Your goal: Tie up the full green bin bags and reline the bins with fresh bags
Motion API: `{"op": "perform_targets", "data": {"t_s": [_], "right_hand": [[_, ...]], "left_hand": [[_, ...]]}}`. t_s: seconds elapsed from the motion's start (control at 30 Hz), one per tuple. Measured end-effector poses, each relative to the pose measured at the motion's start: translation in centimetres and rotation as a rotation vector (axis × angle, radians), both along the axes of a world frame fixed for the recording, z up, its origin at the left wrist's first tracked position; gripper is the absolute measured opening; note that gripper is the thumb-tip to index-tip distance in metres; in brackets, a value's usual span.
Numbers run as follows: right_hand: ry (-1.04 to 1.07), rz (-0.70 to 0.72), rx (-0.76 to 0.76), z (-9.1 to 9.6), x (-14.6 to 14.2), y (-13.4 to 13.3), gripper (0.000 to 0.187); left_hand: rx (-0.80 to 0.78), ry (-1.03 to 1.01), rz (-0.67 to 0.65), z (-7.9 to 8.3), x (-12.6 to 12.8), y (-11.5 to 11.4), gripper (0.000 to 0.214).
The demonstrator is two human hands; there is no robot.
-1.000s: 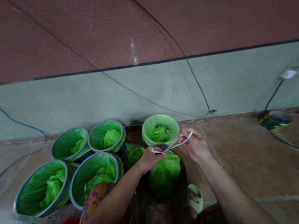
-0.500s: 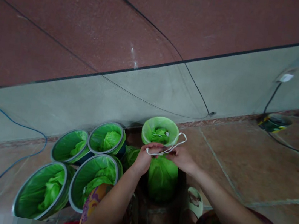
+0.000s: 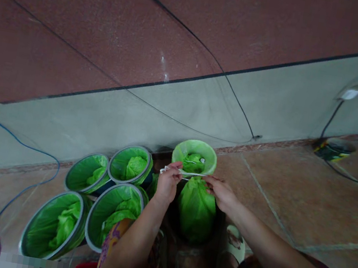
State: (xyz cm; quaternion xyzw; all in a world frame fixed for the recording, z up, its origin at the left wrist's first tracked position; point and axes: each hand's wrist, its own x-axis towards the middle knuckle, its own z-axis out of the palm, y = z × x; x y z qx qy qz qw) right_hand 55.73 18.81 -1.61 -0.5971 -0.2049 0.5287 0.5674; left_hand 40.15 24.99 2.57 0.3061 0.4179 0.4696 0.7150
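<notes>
A filled green bag [image 3: 196, 212] stands upright in a dark container between my feet, its top gathered. A white drawstring [image 3: 192, 173] runs taut across the bag's top. My left hand [image 3: 169, 182] is closed on the string's left part, held a little away from the bag. At the bag's neck, my right hand [image 3: 221, 191] pinches the string's other end beside the green plastic. Just behind stands a bin with a pale green liner [image 3: 196, 148], holding crumpled green plastic and a bit of white string.
Left of me stand several bins [image 3: 53, 223] with grey rims, green liners and green bundles inside. A blue cable [image 3: 27, 188] crosses the floor at left. A black and yellow can [image 3: 334, 150] is by the wall [image 3: 153, 120]. My slipper [image 3: 235, 244] is beside the bag.
My hands have moved apart and the loose loop of white string is now pulled straight between them. The left hand has shifted left. The bag's top now looks more tightly gathered.
</notes>
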Motion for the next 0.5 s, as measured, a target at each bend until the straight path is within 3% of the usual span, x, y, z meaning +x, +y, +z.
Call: {"op": "perform_targets", "data": {"t_s": [0.1,0.2,0.37,0.5], "right_hand": [[0.149,-0.120,-0.052,0.8,-0.2,0.0,0.012],[0.206,-0.119,0.004,1.5,0.1,0.2,0.013],[-0.065,-0.145,0.096,1.4,1.4,0.6,0.025],[-0.067,-0.117,0.097,1.3,1.2,0.5,0.033]], "left_hand": [[-0.030,0.011,0.005,-0.1,-0.2,0.2,0.035],[-0.009,0.014,0.042,-0.3,-0.3,0.4,0.041],[0.059,0.106,0.157,-0.7,-0.7,1.3,0.036],[0.001,0.339,0.171,-2.2,-0.7,1.5,0.034]]}}
